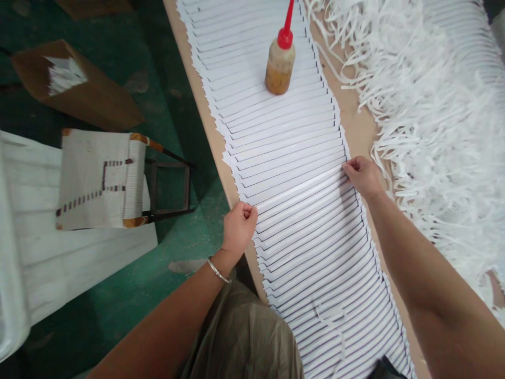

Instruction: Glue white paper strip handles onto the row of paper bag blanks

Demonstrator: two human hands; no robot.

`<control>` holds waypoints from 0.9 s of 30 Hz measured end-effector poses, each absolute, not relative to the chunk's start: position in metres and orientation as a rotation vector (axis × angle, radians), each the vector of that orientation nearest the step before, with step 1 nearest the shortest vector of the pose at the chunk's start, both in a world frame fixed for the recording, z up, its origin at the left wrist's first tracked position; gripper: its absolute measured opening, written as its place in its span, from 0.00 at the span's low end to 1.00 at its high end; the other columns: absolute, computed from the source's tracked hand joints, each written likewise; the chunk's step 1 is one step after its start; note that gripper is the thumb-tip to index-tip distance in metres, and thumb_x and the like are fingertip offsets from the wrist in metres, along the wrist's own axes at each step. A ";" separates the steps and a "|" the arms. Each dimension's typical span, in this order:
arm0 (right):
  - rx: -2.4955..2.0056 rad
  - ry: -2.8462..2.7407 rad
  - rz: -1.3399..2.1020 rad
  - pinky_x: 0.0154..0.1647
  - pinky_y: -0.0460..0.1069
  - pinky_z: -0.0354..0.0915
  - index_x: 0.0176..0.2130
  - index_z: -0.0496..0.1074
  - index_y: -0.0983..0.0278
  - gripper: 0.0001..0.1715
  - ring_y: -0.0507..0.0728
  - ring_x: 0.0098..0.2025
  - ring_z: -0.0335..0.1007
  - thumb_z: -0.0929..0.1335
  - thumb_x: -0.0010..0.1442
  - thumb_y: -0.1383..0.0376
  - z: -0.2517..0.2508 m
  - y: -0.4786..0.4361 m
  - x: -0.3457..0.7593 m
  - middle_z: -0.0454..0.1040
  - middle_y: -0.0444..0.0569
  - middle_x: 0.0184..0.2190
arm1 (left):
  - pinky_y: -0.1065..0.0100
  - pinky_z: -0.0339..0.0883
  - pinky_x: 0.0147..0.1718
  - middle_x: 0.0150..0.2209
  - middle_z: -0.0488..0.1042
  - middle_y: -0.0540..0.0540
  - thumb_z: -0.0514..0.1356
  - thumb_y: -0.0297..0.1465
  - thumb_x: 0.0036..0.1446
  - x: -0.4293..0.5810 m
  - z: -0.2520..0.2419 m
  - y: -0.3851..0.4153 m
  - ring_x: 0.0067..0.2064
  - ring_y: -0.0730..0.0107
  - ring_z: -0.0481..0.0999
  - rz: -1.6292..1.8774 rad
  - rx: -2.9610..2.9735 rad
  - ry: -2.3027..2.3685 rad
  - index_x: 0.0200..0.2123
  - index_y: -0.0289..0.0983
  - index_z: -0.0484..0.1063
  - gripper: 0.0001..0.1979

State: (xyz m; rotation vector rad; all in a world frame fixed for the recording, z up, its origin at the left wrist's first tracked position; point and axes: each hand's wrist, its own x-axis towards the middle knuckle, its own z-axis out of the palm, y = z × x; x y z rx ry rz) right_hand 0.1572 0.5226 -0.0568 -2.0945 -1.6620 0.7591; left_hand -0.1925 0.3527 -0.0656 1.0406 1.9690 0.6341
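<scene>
A long row of overlapping white sheets (284,137) with dark-lined edges runs down the table. Stretched across the row is a narrow white strip (300,187), lying along one sheet's edge. My left hand (239,225) pinches its near end at the row's left side, fingers closed. At the right side, my right hand (363,176) pinches the other end between thumb and fingers. A squeeze bottle (280,66) with a red nozzle and amber liquid stands on the sheets beyond both hands.
Loose white strips (442,131) are heaped on the table's right. On the green floor to the left are a woven-seat stool (98,179), a cardboard box (94,92) and a white slatted surface (43,210). A dark object (386,368) sits at the bottom edge.
</scene>
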 end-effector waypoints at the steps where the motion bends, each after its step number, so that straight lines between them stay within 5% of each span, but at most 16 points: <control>1: -2.097 -1.678 0.745 0.25 0.48 0.66 0.32 0.69 0.60 0.09 0.54 0.24 0.67 0.69 0.56 0.57 -0.058 0.523 0.158 0.72 0.45 0.25 | 0.70 0.65 0.31 0.24 0.74 0.50 0.59 0.35 0.57 -0.193 -0.065 0.353 0.28 0.69 0.74 0.627 1.048 1.975 0.27 0.39 0.69 0.08; 18: -2.169 -1.877 0.405 0.37 0.52 0.65 0.34 0.67 0.59 0.04 0.59 0.33 0.69 0.66 0.55 0.63 -0.053 0.529 0.150 0.74 0.48 0.30 | 0.66 0.64 0.32 0.25 0.73 0.49 0.58 0.36 0.60 -0.193 -0.054 0.361 0.30 0.62 0.75 0.358 1.278 2.084 0.28 0.41 0.64 0.09; 24: -2.388 -1.690 -0.002 0.47 0.58 0.65 0.48 0.71 0.65 0.19 0.64 0.42 0.69 0.66 0.58 0.60 -0.056 0.543 0.193 0.73 0.59 0.45 | 0.67 0.63 0.29 0.22 0.71 0.53 0.57 0.32 0.58 -0.204 -0.045 0.349 0.26 0.64 0.74 0.509 1.223 1.968 0.38 0.41 0.63 0.05; 27: -2.528 -1.685 -0.027 0.49 0.59 0.64 0.47 0.74 0.67 0.18 0.65 0.45 0.68 0.64 0.61 0.61 -0.062 0.545 0.216 0.71 0.63 0.49 | 0.68 0.62 0.27 0.23 0.71 0.53 0.56 0.32 0.60 -0.206 -0.038 0.340 0.25 0.65 0.74 0.574 1.221 1.884 0.39 0.41 0.63 0.05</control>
